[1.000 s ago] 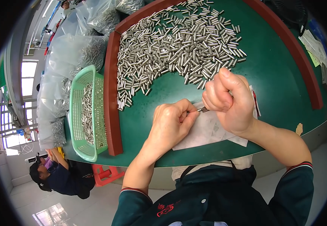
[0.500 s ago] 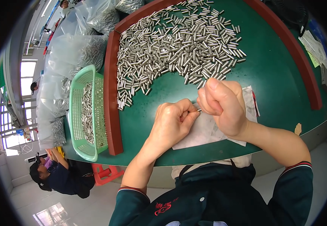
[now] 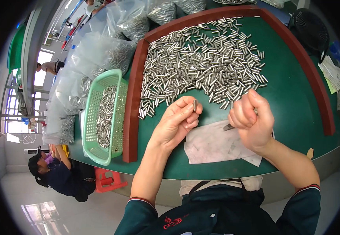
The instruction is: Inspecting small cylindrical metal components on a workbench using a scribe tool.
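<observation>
Held pin (image 3: pixel 194 105) is showing silver-grey; pile of pins (image 3: pixel 201 64) is gleaming silver. Gripped metal piece (image 3: pixel 228 127) is showing dark grey. Tabletop (image 3: pixel 283 78) is showing deep green, border rails (image 3: pixel 133 105) reddish brown. Basket (image 3: pixel 119 113) is showing pale mint green, patterned with small holes. Cloth (image 3: pixel 211 143) is looking off-white, blotched with grey smudges. Shirt (image 3: pixel 232 213) is showing dark green, with red-and-white striped cuffs (image 3: pixel 142 200) and red embroidery (image 3: pixel 173 223).

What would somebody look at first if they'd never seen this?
Probably the big heap of shiny metal pins on the green table, inside a red-brown border. Then the green basket with more pins, left of that border, and the left hand near the heap, holding one pin.
</observation>
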Available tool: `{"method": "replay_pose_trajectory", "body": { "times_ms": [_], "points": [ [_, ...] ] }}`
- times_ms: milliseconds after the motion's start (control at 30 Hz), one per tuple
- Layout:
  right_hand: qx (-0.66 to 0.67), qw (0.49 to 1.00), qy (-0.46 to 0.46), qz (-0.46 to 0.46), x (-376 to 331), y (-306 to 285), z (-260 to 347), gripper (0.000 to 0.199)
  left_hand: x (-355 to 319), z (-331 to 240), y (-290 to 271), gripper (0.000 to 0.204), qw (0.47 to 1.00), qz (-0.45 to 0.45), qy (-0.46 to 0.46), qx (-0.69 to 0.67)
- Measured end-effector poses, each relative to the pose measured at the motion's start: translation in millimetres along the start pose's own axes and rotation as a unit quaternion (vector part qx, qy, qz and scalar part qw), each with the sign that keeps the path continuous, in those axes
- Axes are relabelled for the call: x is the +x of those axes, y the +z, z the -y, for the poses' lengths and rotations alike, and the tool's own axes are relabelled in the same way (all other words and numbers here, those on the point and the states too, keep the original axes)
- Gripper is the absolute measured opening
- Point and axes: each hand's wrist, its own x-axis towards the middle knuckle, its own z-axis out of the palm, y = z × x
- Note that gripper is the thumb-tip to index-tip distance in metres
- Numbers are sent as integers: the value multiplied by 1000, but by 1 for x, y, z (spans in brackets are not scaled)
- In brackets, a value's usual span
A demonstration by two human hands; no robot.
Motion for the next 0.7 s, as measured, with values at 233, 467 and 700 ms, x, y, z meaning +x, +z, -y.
{"method": "replay_pose_trajectory", "body": {
  "times_ms": [233, 467, 700],
  "points": [
    [-16, 1000, -10, -1, 0, -1, 1, 43, 2, 1, 1, 14, 1000, -26, 2, 0],
    [-22, 1000, -22, 0, 2, -3, 3, 43, 5, 0, 8, 22, 998, -54, 26, 12],
    [-28, 999, -23, -5, 2, -2, 3, 43, 19, 9, 11, 13, 886, -162, 165, 401]
  ]
}}
